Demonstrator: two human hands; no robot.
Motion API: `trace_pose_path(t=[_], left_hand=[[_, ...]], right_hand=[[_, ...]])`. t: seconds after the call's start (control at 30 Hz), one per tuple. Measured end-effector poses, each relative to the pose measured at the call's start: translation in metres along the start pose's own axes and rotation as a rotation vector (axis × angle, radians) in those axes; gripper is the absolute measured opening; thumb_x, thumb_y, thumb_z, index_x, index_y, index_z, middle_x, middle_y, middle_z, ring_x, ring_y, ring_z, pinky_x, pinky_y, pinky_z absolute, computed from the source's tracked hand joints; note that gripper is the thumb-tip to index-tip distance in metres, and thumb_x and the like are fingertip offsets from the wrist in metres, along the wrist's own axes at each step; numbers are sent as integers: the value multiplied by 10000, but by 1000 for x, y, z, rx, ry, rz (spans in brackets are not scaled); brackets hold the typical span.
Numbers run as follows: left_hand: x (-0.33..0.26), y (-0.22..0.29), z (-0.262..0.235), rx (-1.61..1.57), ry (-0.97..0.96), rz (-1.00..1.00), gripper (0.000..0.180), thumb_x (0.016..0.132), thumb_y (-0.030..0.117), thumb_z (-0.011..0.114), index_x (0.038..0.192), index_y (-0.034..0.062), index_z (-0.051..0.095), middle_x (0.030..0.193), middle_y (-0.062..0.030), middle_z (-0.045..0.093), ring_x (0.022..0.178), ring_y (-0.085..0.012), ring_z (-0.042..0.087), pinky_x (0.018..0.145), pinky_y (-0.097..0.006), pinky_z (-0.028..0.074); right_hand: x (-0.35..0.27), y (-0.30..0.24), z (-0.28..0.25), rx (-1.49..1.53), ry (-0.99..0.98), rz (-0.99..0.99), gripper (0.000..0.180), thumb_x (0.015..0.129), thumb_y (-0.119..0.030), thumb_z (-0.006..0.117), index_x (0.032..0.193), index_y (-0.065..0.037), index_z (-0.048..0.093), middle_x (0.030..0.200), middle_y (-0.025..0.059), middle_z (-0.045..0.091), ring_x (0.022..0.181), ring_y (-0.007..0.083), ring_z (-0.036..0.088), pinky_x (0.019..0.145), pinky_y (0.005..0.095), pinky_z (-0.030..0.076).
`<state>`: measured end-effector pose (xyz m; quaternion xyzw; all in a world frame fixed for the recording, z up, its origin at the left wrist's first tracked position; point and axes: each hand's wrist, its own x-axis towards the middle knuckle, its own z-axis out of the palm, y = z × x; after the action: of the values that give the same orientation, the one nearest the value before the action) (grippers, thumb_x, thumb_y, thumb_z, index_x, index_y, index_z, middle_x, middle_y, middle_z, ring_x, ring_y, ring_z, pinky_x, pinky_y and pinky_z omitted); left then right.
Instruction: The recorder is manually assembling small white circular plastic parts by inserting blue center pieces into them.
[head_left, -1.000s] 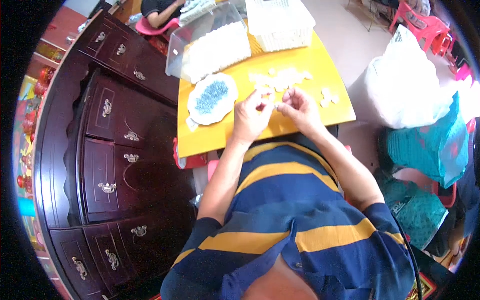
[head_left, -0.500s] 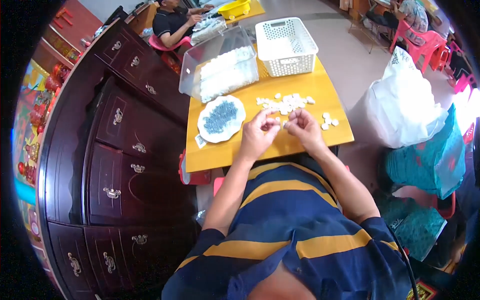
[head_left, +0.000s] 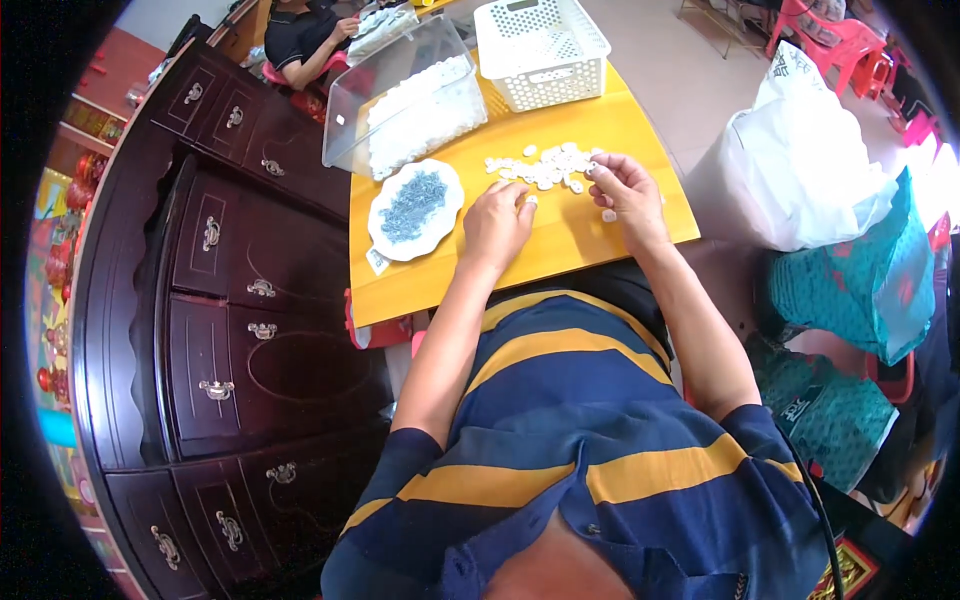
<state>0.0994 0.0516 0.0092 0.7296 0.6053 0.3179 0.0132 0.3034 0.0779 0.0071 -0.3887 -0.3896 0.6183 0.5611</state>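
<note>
My left hand (head_left: 497, 222) is closed, with a small white plastic piece (head_left: 531, 200) pinched at its fingertips. To its right, my right hand (head_left: 630, 198) has thumb and fingers pressed together over the edge of a loose pile of white pieces (head_left: 550, 168). A pale bit shows at those fingertips, too small to make out fully. Left of my left hand lies a scalloped white plate (head_left: 455, 208) heaped with thin blue-grey metal bits (head_left: 412, 208) that look like small nails. One white piece (head_left: 609, 215) lies just below my right hand.
On the yellow table (head_left: 400, 295), a clear plastic bin (head_left: 345, 135) of white pieces and a white perforated basket (head_left: 555, 88) stand at the back. A dark wooden cabinet (head_left: 290, 340) is close on the left, white (head_left: 810, 170) and teal sacks (head_left: 850, 270) on the right. Another person sits beyond the bin.
My hands, together before, have parted: the left rests nearer the plate, and the right has moved up and right to the pile's edge. The whole view has shifted slightly.
</note>
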Motion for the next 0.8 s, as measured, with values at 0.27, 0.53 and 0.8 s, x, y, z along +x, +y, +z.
trace_pose_path(t=[0.27, 0.53, 0.8], left_hand=[[7, -2, 4, -20, -116, -71, 128, 825, 155, 660, 879, 40, 674, 899, -136, 665, 845, -338, 645, 744, -443, 514], [-2, -17, 12, -56, -105, -18, 151, 838, 109, 641, 939, 23, 569, 839, -172, 646, 789, -367, 636, 698, -457, 506], [-19, -2, -18, -870, -281, -387, 189, 922, 70, 613, 1102, 16, 591, 782, 14, 592, 635, -43, 549, 587, -188, 455]], right_hand=[[-2, 5, 4, 6, -94, 10, 143, 929, -148, 660, 1053, -79, 639, 892, -5, 680, 736, 46, 601, 657, 180, 462], [-4, 8, 9, 20, -139, 20, 124, 932, -150, 655, 1029, -74, 640, 894, 0, 677, 731, 56, 592, 670, 187, 467], [-8, 12, 13, 19, -206, 63, 125, 934, -143, 649, 1033, -67, 639, 901, -4, 668, 746, 60, 588, 688, 193, 469]])
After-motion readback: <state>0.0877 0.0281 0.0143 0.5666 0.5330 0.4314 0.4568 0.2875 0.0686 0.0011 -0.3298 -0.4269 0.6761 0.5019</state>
